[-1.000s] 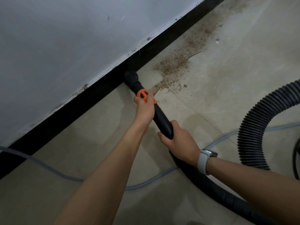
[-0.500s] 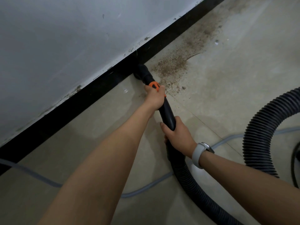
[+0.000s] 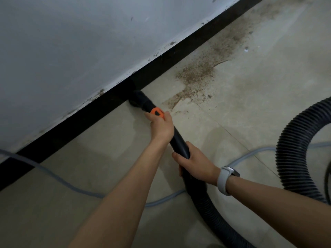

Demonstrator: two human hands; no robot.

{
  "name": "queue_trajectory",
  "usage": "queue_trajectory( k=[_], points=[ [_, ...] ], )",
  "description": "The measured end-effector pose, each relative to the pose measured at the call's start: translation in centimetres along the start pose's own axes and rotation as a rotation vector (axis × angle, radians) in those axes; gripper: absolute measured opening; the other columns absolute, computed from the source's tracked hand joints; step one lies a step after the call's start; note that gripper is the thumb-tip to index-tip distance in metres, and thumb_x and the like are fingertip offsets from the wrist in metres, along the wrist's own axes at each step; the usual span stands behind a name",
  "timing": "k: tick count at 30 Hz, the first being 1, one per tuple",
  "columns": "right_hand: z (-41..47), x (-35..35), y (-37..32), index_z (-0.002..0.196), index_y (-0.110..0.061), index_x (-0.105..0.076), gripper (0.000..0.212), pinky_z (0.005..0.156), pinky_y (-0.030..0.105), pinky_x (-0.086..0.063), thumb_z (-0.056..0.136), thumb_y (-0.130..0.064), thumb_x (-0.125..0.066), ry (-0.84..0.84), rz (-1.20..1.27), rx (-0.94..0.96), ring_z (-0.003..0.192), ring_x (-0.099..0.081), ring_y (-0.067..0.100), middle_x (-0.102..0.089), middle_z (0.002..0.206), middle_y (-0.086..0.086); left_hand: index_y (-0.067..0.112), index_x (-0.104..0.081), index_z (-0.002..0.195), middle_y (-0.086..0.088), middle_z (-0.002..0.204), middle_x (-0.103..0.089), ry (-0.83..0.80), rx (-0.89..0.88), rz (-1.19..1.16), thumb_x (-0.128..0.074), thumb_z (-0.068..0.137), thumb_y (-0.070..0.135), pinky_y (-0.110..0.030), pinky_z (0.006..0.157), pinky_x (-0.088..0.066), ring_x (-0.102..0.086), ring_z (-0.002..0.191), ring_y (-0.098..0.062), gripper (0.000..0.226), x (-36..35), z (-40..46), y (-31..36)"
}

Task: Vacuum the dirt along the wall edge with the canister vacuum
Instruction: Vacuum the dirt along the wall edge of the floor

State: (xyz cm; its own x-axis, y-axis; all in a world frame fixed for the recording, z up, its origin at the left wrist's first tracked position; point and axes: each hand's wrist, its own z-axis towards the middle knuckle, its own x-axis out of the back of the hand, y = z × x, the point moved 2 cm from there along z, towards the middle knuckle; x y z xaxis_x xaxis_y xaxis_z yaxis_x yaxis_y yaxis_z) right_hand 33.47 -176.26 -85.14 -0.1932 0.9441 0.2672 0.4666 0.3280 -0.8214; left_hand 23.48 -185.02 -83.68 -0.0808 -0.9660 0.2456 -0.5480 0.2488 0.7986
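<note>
A black vacuum nozzle [image 3: 139, 100] with an orange ring [image 3: 157, 112] presses against the black baseboard [image 3: 77, 119] where floor meets white wall. My left hand [image 3: 161, 126] grips the tube just behind the orange ring. Further back, my right hand [image 3: 194, 162], with a white watch on the wrist, holds the tube where the ribbed black hose [image 3: 207, 208] begins. Brown dirt [image 3: 197, 77] lies scattered on the tiles to the right of the nozzle and runs along the wall edge toward the upper right. The canister itself is out of view.
The ribbed hose loops back in a big arc [image 3: 293, 158] at the right. A thin pale blue-grey cable [image 3: 59, 181] trails across the beige tiled floor under my arms. A small white scrap [image 3: 246, 50] lies near the dirt.
The nozzle went right along the baseboard toward the dirt half a second ago, then came back left; it now sits left of the dirt patch. Both hands kept their grip.
</note>
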Motion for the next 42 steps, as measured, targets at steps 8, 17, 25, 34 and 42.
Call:
queue_trajectory(
  k=[8, 17, 25, 34, 42],
  points=[
    [-2.4, -2.9, -1.8, 0.092, -0.013, -0.039, 0.029, 0.063, 0.036, -0.052, 0.089, -0.033, -0.06, -0.16, -0.319, 0.04, 0.068, -0.063, 0.026, -0.06, 0.08, 0.008, 0.012, -0.01, 0.146, -0.009, 0.105, -0.052, 0.106, 0.07, -0.278, -0.039, 0.1, 0.026, -0.043, 0.091, -0.05, -0.057, 0.093, -0.024, 0.057, 5.3, -2.5, -4.6],
    [-5.4, -0.7, 0.4, 0.094, -0.013, -0.043, 0.028, 0.062, 0.038, -0.051, 0.087, -0.034, -0.06, 0.019, -0.378, -0.07, 0.068, -0.063, 0.026, -0.061, 0.08, 0.006, 0.017, -0.003, 0.148, -0.02, 0.128, -0.049, -0.07, 0.094, -0.277, -0.04, 0.1, 0.028, -0.051, 0.099, -0.046, -0.057, 0.109, -0.035, 0.062, 1.1, -4.2, -5.2],
    [-4.4, 3.4, 0.6, 0.093, -0.014, -0.04, 0.031, 0.064, 0.04, -0.053, 0.086, -0.036, -0.06, 0.232, -0.333, -0.115, 0.068, -0.063, 0.028, -0.061, 0.08, 0.008, 0.019, -0.014, 0.141, -0.003, 0.096, -0.047, -0.248, 0.11, -0.276, -0.04, 0.1, 0.028, -0.047, 0.091, -0.051, -0.054, 0.091, -0.023, 0.05, -3.9, -2.3, -1.1],
    [-4.3, 4.2, 0.4, 0.092, -0.018, -0.041, 0.025, 0.063, 0.042, -0.055, 0.085, -0.035, -0.057, 0.369, -0.249, -0.19, 0.065, -0.062, 0.027, -0.059, 0.078, 0.006, 0.007, -0.031, 0.135, -0.017, 0.114, -0.054, -0.314, 0.237, -0.162, -0.042, 0.098, 0.031, -0.044, 0.091, -0.049, -0.057, 0.101, -0.031, 0.046, -6.7, -2.5, 1.8],
    [-6.5, 2.3, -0.4, 0.094, -0.016, -0.044, 0.023, 0.067, 0.043, -0.053, 0.084, -0.03, -0.06, 0.112, -0.269, -0.142, 0.07, -0.064, 0.028, -0.062, 0.081, 0.008, 0.003, -0.036, 0.125, -0.002, 0.081, -0.048, -0.037, 0.196, -0.14, -0.041, 0.098, 0.031, -0.026, 0.054, -0.039, -0.049, 0.069, -0.013, 0.039, -2.7, -4.7, -1.6]
  ],
)
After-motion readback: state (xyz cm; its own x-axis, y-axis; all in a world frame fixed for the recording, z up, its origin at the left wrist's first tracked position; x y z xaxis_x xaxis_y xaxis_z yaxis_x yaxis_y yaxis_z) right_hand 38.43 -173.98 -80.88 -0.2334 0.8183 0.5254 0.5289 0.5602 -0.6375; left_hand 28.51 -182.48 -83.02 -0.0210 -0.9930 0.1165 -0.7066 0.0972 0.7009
